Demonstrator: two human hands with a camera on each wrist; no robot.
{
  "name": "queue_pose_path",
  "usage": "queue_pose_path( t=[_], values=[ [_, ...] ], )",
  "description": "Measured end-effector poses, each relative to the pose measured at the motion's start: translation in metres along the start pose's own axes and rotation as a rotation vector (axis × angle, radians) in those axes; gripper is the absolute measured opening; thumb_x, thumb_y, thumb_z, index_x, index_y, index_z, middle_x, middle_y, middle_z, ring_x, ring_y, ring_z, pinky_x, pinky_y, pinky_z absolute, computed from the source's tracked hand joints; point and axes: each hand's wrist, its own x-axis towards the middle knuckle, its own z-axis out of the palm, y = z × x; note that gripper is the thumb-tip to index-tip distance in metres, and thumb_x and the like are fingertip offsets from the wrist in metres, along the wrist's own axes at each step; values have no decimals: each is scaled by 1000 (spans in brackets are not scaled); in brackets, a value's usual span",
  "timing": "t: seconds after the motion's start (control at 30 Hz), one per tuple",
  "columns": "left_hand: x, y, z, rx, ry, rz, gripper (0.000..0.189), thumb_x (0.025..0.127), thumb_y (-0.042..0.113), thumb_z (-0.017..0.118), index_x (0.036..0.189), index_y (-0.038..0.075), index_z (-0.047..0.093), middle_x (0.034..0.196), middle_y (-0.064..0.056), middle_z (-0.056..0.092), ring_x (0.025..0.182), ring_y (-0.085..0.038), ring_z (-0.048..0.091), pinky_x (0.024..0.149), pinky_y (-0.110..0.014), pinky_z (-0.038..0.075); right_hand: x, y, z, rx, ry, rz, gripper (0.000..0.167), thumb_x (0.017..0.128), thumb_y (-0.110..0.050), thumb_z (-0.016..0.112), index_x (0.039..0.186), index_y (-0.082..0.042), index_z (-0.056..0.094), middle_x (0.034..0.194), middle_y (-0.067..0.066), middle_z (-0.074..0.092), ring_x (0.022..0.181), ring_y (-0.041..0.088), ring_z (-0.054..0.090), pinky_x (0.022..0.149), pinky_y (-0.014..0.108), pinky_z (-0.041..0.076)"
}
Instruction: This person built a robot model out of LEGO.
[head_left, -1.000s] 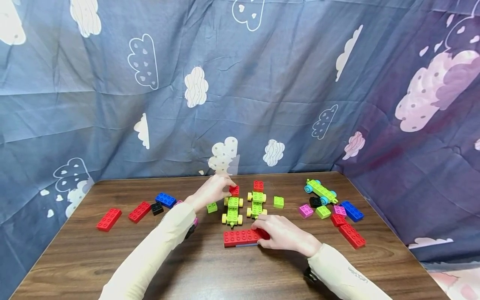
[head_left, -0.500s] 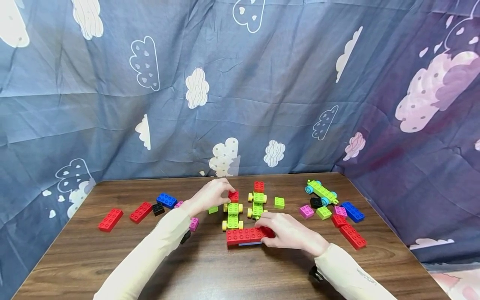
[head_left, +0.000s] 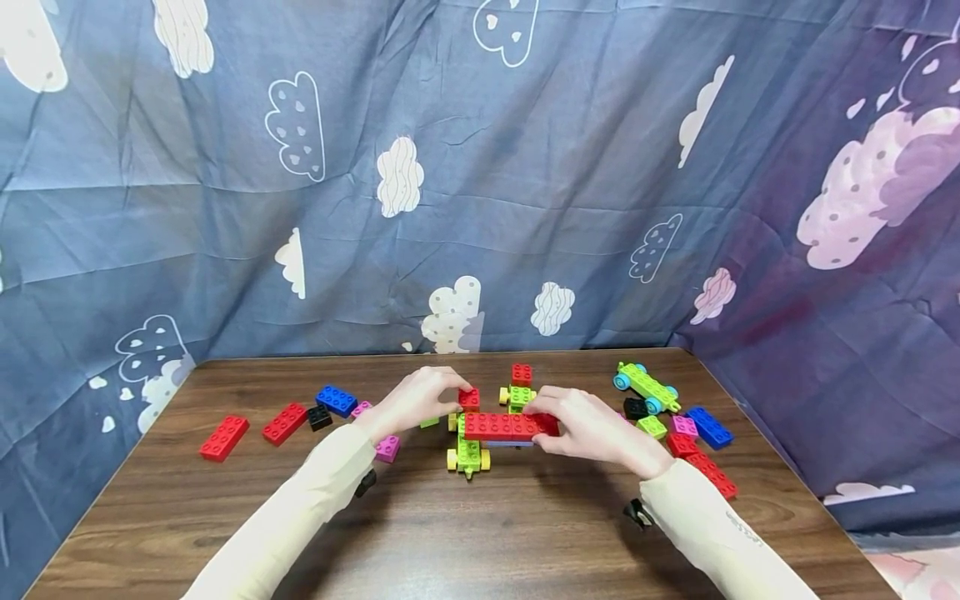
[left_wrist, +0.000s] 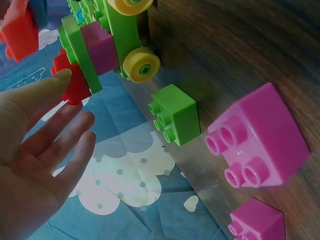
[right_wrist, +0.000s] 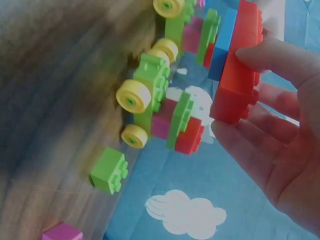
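In the head view my left hand (head_left: 422, 400) pinches a small red brick (head_left: 469, 402) at the far end of a lime toy car (head_left: 469, 457) with yellow wheels. The left wrist view shows that brick on a lime plate above a pink brick (left_wrist: 100, 47). My right hand (head_left: 594, 427) grips the right end of a bar of red bricks (head_left: 489, 426). A blue brick (right_wrist: 223, 45) sits under the bar. Held raised, the bar overlaps both cars. A second lime car (head_left: 520, 397) with yellow wheels, partly hidden, carries another small red brick (head_left: 521, 373).
Red bricks (head_left: 225, 438), a black brick (head_left: 318, 417), a blue brick (head_left: 337, 400) and pink bricks (head_left: 387, 448) lie left on the wooden table (head_left: 450, 542). To the right are a blue-wheeled lime car (head_left: 647, 387) and several loose bricks. A patterned curtain (head_left: 337, 250) hangs behind.
My right hand has lifted the red bar with its blue brick and moved it forward over the cars. My left hand and the left car have shifted slightly toward me.
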Motion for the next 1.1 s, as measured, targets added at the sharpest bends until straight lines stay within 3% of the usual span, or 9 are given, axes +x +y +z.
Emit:
queue_pose_path(
  t=[0.23,0.63,0.87,1.1],
  values=[
    [-4,1,1,1,11,3,33,89,17,73,122,10,69,118,-5,71,108,-21,66,92,-38,56,8,7,-7,-7,8,35,30,82,-27,77,110,-17,72,102,-7,66,80,5,56,71,23,49],
    [-10,6,-8,-29,-5,-22,54,86,24,77,133,5,59,131,-9,65,121,-24,62,102,-42,51,24,17,-9,7,10,43,30,82,-26,76,110,-16,72,102,-5,68,82,6,58,74,25,52],
    [-10,10,-13,-15,16,11,55,85,27,78,133,6,60,131,-9,65,121,-23,62,103,-41,51,31,21,-9,12,19,25,28,81,-24,75,107,-15,72,99,-4,68,79,7,56,71,24,49],
    [-5,12,-14,18,-8,-2,51,89,32,74,132,8,61,130,-8,66,119,-23,63,101,-41,52,39,24,-5,3,17,25,27,80,-22,76,106,-14,72,97,-3,67,78,8,55,70,25,48]
  ],
)
